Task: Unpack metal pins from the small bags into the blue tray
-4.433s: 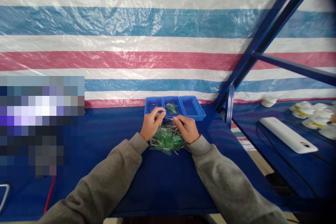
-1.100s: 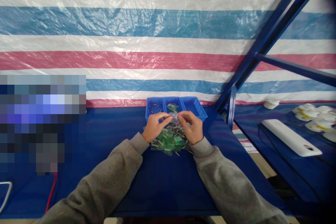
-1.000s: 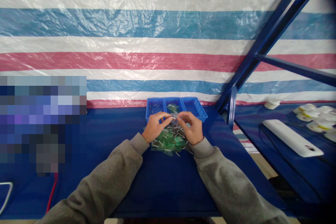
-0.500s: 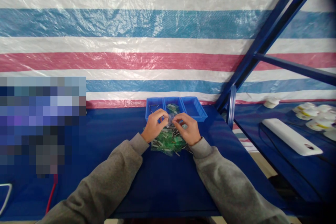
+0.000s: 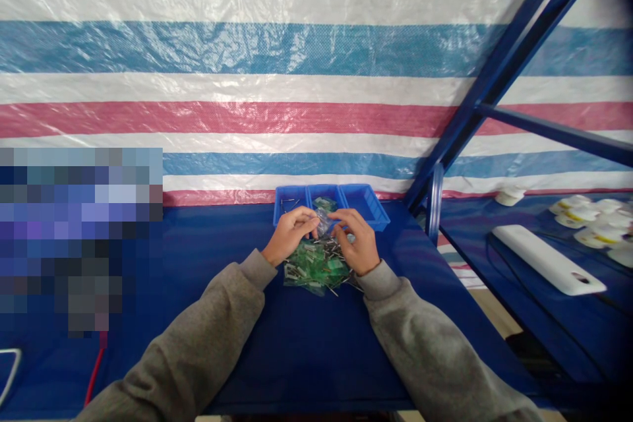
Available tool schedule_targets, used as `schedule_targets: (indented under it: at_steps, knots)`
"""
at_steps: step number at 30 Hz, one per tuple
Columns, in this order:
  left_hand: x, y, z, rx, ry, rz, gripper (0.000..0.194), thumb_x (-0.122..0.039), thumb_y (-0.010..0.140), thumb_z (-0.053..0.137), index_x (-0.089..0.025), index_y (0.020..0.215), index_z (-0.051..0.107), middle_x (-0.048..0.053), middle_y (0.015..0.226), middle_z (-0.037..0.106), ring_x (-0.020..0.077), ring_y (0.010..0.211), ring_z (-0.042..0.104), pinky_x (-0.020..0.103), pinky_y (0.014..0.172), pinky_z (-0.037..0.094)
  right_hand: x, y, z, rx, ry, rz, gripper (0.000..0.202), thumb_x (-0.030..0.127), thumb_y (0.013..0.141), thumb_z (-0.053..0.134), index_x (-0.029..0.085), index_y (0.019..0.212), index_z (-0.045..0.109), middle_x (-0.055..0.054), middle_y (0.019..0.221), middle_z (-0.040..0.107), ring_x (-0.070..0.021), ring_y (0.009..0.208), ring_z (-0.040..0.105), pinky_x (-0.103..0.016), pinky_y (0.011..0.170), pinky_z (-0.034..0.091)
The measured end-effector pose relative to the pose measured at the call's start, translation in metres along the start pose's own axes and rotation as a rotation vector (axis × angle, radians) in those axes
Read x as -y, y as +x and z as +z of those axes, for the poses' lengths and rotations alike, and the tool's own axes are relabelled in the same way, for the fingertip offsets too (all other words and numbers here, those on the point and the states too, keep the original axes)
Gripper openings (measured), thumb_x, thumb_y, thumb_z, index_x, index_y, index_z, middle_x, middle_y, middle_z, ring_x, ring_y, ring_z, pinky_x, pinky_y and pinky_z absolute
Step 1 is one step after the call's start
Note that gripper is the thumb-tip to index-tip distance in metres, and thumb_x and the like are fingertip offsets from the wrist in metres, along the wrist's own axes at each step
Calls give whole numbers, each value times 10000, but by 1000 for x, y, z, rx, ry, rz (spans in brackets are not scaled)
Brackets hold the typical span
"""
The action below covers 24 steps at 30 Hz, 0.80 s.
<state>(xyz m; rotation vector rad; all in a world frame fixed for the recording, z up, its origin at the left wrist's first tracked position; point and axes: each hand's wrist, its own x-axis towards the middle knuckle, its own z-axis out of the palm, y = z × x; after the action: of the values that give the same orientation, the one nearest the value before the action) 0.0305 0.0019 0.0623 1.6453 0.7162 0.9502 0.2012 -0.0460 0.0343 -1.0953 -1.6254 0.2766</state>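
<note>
left hand (image 5: 287, 237) pinches a clear bag (image 5: 324, 222) over the green pile (image 5: 316, 269); right hand (image 5: 360, 247) close by, fingers curled, cannot tell if gripping. tray (image 5: 384, 219) behind on table (image 5: 306, 356), thin metal pieces (image 5: 289, 200) in its left compartment.

Left hand (image 5: 291, 233), right hand (image 5: 357, 241) raised close together, apart, palms inward. Left thumb, forefinger pinched; right thumb, forefinger parted, fingers curled. Forearms reach forward, converging, sleeves down to wrists.

Striped plastic sheeting (image 5: 222, 86) behind blue worktable (image 5: 306, 356).
</note>
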Motion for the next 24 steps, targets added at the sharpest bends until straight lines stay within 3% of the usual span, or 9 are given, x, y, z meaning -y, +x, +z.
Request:
schedule_targets:
  at_steps: [4,11,16,20,24]
  knots:
    - [2,3,-2,14,-43,-1,295,-408,815,592,-113,834,609,46,744,645,124,647,574,229,585,429,0,1,0,-5,5,-39,219,201,872,486,217,1053,609,-77,1054,572,-129,723,584,-248,573,507]
    - [9,3,-3,45,-154,-42,380,-370,800,631,-163,1084,486,-11,648,599,107,555,568,217,540,428,-1,0,2,-14,-29,-118,162,192,882,510,215,944,657,-63,912,621,-154,776,592,-264,609,507]
    - [6,3,0,26,-140,-27,333,-414,838,571,-157,1039,502,2,693,585,108,596,577,201,524,429,0,1,1,-53,-53,-123,135,217,876,531,207,907,661,-68,915,608,-159,811,596,-264,620,512]
    - [1,1,1,39,-53,18,327,-415,834,578,-132,998,582,80,918,628,152,790,610,221,611,465,3,3,-1,-131,-72,-72,121,257,871,540,194,840,639,-71,914,608,-158,800,598,-251,592,510]
    - [3,-1,1,9,129,82,278,-372,799,634,-130,938,630,80,946,644,180,888,600,275,767,479,3,3,-1,-103,-92,-65,140,291,877,532,196,829,623,-45,791,643,-140,666,599,-254,588,509]
